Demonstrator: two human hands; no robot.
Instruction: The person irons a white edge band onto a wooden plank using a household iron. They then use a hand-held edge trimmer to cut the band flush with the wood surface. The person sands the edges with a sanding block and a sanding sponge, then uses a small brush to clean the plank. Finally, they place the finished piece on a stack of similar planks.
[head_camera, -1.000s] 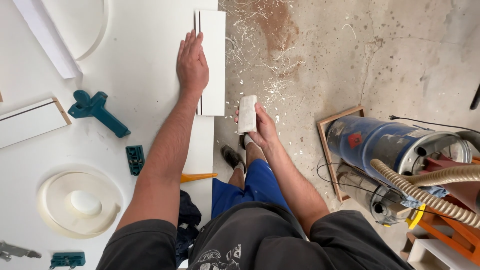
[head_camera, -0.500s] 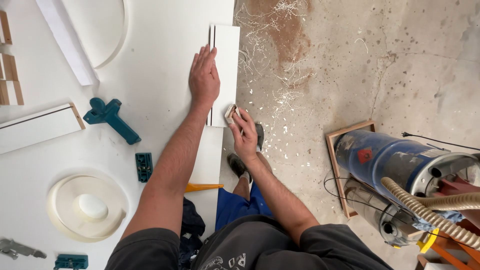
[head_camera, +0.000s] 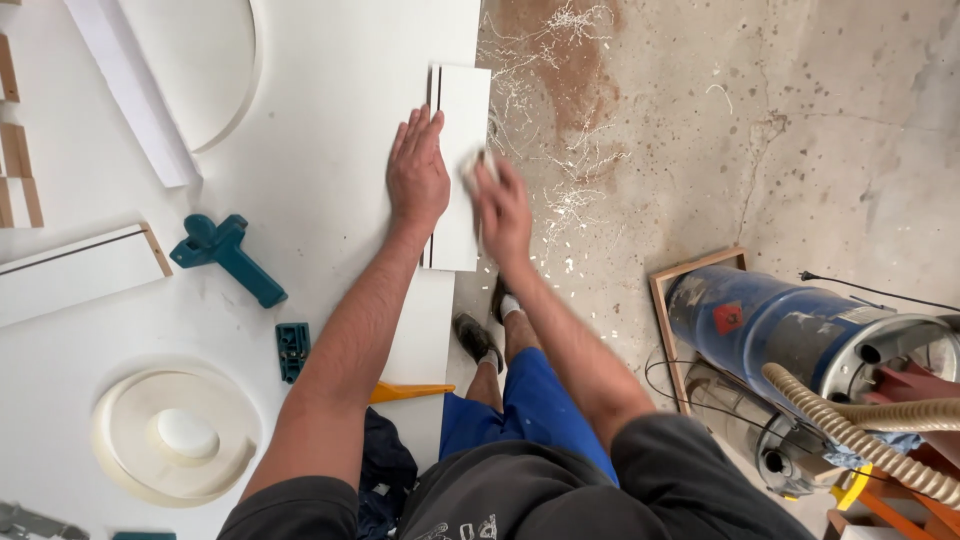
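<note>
White worktable (head_camera: 330, 90) beside a concrete floor (head_camera: 780, 120) strewn with shavings; blue vacuum drum (head_camera: 790, 325) at right. White panel (head_camera: 462, 110) at the table's edge, overhanging the floor. Left hand (head_camera: 417, 175) flat and open, pressing the panel. Right hand (head_camera: 503, 210), blurred, closed over a small pale block (head_camera: 478, 165) at the panel's outer edge

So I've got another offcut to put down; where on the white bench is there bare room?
Bare bench lies between the left hand and the teal clamp, up to the round cutout. The right edge is crowded: both hands, right hand included, on the white panel.
</note>
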